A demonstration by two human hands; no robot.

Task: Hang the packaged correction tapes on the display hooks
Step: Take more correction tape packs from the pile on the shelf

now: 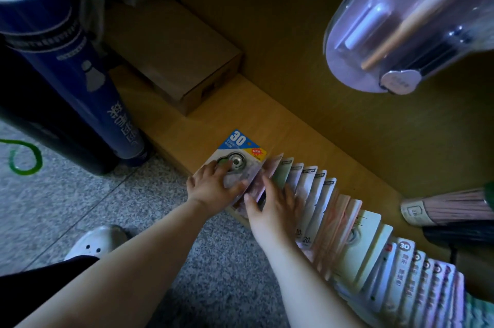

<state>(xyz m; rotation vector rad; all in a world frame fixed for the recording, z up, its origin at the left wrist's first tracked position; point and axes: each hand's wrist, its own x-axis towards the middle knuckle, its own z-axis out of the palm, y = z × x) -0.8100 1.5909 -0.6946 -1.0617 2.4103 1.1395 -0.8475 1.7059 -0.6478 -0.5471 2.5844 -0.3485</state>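
Observation:
A long row of packaged correction tapes (344, 223) stands on edge along a low wooden ledge (203, 130), running from the centre to the lower right. The frontmost pack (242, 152) has a blue "30" card and a clear blister. My left hand (211, 186) grips this pack, thumb and fingers on the blister. My right hand (272, 204) rests on the packs just behind it, fingers spread between the cards. No display hook is visible near the hands.
A brown cardboard box (173, 57) lies on the ledge at the back left. A dark blue shuttlecock tube (66, 60) stands at left. A hanging clear blister pack (411, 23) looms at upper right. A broom head (449, 207) lies at right. Grey speckled floor (80, 194) below.

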